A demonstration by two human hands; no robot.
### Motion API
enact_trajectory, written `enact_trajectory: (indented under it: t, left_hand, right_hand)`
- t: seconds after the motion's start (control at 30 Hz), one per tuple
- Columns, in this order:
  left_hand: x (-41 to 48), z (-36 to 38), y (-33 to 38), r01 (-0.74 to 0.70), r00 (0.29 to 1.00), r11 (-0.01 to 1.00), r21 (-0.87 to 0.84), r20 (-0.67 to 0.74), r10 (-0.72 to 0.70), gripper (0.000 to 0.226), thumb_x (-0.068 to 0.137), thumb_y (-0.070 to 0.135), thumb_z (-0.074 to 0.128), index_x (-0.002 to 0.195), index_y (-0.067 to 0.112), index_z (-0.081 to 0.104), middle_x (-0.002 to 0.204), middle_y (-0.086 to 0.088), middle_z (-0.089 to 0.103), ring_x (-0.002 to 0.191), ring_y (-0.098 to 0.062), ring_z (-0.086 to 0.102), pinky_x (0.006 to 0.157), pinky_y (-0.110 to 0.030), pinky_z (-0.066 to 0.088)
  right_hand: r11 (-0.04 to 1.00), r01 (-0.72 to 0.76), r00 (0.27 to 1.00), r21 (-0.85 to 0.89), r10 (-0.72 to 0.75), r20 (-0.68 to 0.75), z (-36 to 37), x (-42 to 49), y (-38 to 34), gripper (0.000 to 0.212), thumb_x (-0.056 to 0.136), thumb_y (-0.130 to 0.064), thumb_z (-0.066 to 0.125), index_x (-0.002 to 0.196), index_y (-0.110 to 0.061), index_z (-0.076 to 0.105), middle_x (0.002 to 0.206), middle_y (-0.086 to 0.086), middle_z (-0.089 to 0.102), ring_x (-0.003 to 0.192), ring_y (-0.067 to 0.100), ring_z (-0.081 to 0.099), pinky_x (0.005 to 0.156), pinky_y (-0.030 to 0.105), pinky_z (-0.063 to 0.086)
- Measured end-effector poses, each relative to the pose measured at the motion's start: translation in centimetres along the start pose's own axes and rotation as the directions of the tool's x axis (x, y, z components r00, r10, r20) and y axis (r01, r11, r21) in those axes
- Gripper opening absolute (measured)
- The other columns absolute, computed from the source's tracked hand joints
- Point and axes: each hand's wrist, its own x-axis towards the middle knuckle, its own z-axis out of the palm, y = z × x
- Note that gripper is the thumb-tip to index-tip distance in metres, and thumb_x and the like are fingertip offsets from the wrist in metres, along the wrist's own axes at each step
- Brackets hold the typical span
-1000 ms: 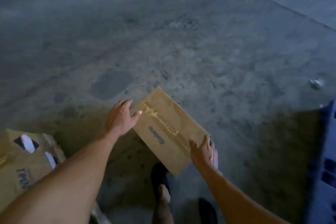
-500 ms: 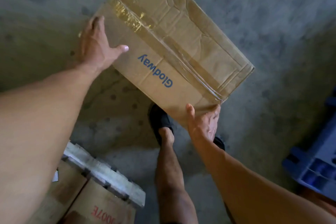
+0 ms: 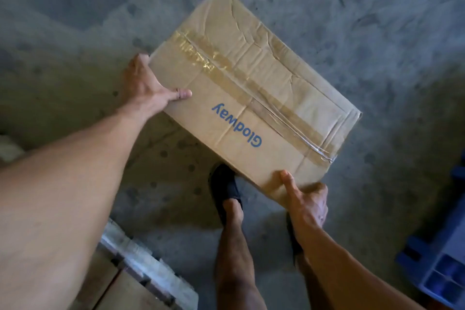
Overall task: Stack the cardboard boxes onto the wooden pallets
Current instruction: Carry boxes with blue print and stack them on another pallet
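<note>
Left hand (image 3: 148, 88) grips one short end of the cardboard box (image 3: 251, 98): thumb flat on the top face, fingers curled round the end, out of sight. Right hand (image 3: 308, 202) grips the opposite near corner, thumb on top, fingers round the edge.

Box held between both hands above the concrete floor (image 3: 75, 20), taped seam up, blue "Glodway" print facing the person, cardboard creased.

Dark shoe (image 3: 225, 189) partly under the box's near edge.

Wooden pallet (image 3: 151, 272) at lower left, pale slats. Blue plastic crate (image 3: 442, 269) at lower right.
</note>
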Motion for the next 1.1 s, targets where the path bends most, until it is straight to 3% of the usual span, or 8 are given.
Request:
enact_trajectory:
  t: [0.13,0.3,0.43,0.57,0.63,0.83,0.93,1.1]
  left_hand:
    - [-4.8,-3.1,0.2,0.066,0.995,0.987,-0.147,-0.066,-0.076,0.103,0.051,0.047,0.095,0.131,0.005,0.046,0.128,-0.012,0.053,0.118,-0.03,0.051,0.096,-0.041,0.046]
    - [-12.5,-10.5,0.3,0.143,0.957,0.872,-0.469,-0.159,-0.243,0.093,0.051,0.049,0.095,0.126,0.01,0.056,0.116,-0.004,0.065,0.101,-0.024,0.063,0.084,-0.038,0.054]
    - [-20.2,-18.3,2.4,0.066,0.945,0.765,-0.641,-0.207,-0.255,0.075,0.035,0.062,0.091,0.096,0.024,0.067,0.08,0.021,0.073,0.075,0.001,0.07,0.058,-0.014,0.05]
    - [-29.1,-25.4,4.4,0.1,0.962,0.576,-0.811,-0.07,-0.266,0.095,0.047,0.039,0.096,0.131,0.032,0.054,0.119,0.013,0.069,0.101,-0.015,0.07,0.073,-0.038,0.058]
    - [-32.9,-28.9,5.1,0.066,0.966,0.523,-0.85,-0.078,-0.248,0.081,0.05,0.03,0.094,0.121,0.038,0.056,0.123,0.009,0.067,0.104,-0.023,0.069,0.067,-0.047,0.058]
    - [-40.1,-37.2,5.8,-0.172,0.9,0.405,-0.898,-0.31,-0.307,0.11,0.063,0.016,0.086,0.155,0.027,0.027,0.146,0.009,0.047,0.104,-0.017,0.067,0.048,-0.034,0.057]
    - [-40.9,-40.9,3.6,-0.217,0.85,0.418,-0.882,-0.382,-0.363,0.102,0.079,0.01,0.08,0.158,0.025,0.018,0.164,0.005,0.02,0.128,-0.026,0.053,0.052,-0.035,0.058]
    - [-39.6,-48.3,-2.8,-0.285,0.787,0.436,-0.854,-0.468,-0.401,0.103,0.076,0.014,0.084,0.158,0.026,0.023,0.16,0.001,0.033,0.113,-0.02,0.063,0.065,-0.041,0.061]
  right_hand:
    - [0.983,0.18,0.984,0.024,-0.18,0.001,-5.5,-0.6,-2.2,0.069,0.071,-0.069,0.073,0.114,-0.022,0.049,0.108,0.008,0.057,0.104,0.03,0.052,0.087,0.037,0.039]
    - [0.897,0.429,0.9,0.105,-0.435,0.034,-12.9,-2.7,-8.2,0.09,0.068,-0.068,0.076,0.143,-0.031,0.043,0.138,0.008,0.053,0.128,0.033,0.047,0.109,0.046,0.039]
    - [0.789,0.581,0.789,0.198,-0.606,0.099,-19.7,-6.9,-14.5,0.099,0.065,-0.07,0.077,0.148,-0.03,0.042,0.145,0.006,0.05,0.131,0.032,0.047,0.11,0.053,0.041]
    - [0.64,0.695,0.621,0.328,-0.764,0.177,-26.2,-13.3,-19.2,0.095,0.064,-0.069,0.08,0.146,-0.035,0.045,0.143,0.003,0.052,0.126,0.03,0.051,0.107,0.051,0.045]
    - [0.556,0.737,0.5,0.385,-0.831,0.243,-28.9,-16.7,-21.1,0.091,0.064,-0.068,0.08,0.144,-0.042,0.045,0.138,-0.002,0.055,0.119,0.026,0.055,0.103,0.05,0.048]
    - [0.272,0.82,0.116,0.503,-0.941,0.319,-32.2,-27.5,-25.8,0.065,0.068,-0.063,0.082,0.126,-0.054,0.054,0.115,-0.02,0.068,0.109,0.015,0.065,0.092,0.051,0.055]
    - [0.197,0.835,0.033,0.514,-0.95,0.311,-30.7,-32.6,-28.5,0.079,0.065,-0.062,0.084,0.134,-0.038,0.055,0.12,-0.007,0.07,0.107,0.018,0.068,0.093,0.05,0.056]
    - [0.098,0.867,-0.053,0.488,-0.956,0.288,-24.1,-41.4,-33.0,0.065,0.071,-0.054,0.082,0.125,-0.023,0.064,0.111,0.0,0.072,0.104,0.023,0.067,0.093,0.045,0.054]
